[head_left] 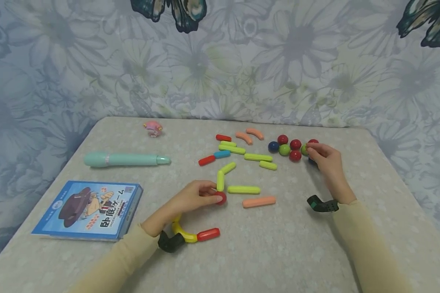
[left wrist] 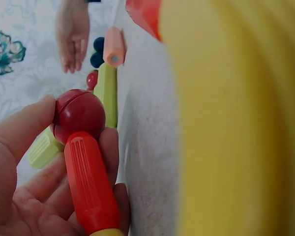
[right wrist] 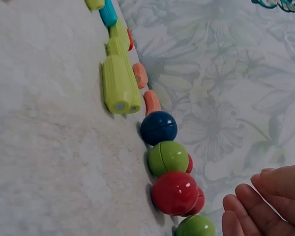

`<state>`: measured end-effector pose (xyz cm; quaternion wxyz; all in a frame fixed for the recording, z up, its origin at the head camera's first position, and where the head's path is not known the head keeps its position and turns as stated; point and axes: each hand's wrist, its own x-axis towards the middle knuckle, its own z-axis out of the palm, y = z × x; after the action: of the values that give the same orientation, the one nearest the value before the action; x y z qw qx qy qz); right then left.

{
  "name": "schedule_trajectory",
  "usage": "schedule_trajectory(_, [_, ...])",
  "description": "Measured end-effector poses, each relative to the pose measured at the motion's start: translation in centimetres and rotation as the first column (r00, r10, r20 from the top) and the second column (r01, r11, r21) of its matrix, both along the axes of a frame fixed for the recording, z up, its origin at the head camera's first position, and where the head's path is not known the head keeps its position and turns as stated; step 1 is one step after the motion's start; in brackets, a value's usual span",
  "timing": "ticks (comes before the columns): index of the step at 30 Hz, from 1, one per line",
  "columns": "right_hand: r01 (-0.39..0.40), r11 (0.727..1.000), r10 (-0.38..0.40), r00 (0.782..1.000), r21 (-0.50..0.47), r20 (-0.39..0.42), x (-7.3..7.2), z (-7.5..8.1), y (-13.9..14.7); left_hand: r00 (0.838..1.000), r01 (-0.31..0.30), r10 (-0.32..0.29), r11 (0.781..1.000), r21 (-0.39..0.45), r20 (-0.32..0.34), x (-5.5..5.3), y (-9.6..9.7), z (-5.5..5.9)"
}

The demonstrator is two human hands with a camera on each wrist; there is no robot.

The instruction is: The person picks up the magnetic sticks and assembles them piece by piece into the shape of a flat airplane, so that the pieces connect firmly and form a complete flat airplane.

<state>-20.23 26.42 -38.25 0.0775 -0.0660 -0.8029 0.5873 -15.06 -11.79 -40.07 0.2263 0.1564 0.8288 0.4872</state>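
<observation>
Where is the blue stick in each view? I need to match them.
Head: blue stick near centre, end to end with a red stick.
Left wrist: not visible.
Right wrist: at the top, left of centre, near green sticks.
Shared landmark: right hand; right in head, upper left in left wrist, lower right in right wrist.

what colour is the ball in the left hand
Dark red; the left wrist view shows the ball best.

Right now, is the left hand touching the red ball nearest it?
Touching: in the left wrist view, the left hand holds the red ball, thumb against its side.
</observation>
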Motion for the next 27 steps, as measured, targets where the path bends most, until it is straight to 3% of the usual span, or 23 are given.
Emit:
schedule_trajectory(6, [0.079, 0.995, -0.079, 0.997, 0.063, 0.006, -1.8, 0.2, 1.2, 1.000, -0.018, 0.018, 0.999, 0.039, 0.002, 0.1, -0.1, -0.3])
schedule_trajectory(10, [0.026, 0.981, -0.039, 0.997, 0.191, 0.062, -1.8, 0.7, 3.0, 1.000, -0.030, 0.030, 0.999, 0.034, -0.001, 0.4, 0.1, -0.6])
schedule_trajectory(12, [-0.047, 0.955, 0.016, 0.994, 0.294, 0.106, -1.5, 0.6, 3.6, 0.999, -0.033, 0.033, 0.999, 0.028, -0.002, 0.5, 0.1, -0.7])
schedule_trajectory(15, [-0.139, 0.889, 0.088, 0.987, 0.436, 0.136, -1.0, 0.2, 4.0, 0.999, -0.041, 0.042, 0.999, 0.031, -0.011, 0.6, 0.1, -0.6])
schedule_trajectory(19, [-0.164, 0.804, 0.109, 0.985, 0.571, 0.130, -1.0, -0.5, 3.7, 0.998, -0.056, 0.058, 0.998, 0.040, -0.039, 0.9, 0.0, -0.6])
schedule_trajectory(23, [-0.164, 0.757, 0.094, 0.985, 0.632, 0.143, -1.1, -1.3, 3.1, 0.996, -0.058, 0.060, 0.998, 0.039, -0.060, 1.4, -0.1, -0.9])
schedule_trajectory(27, [-0.146, 0.745, 0.088, 0.989, 0.651, 0.121, -0.9, -2.0, 2.9, 0.995, -0.067, 0.069, 0.997, 0.033, -0.073, 1.7, -0.1, -1.2])
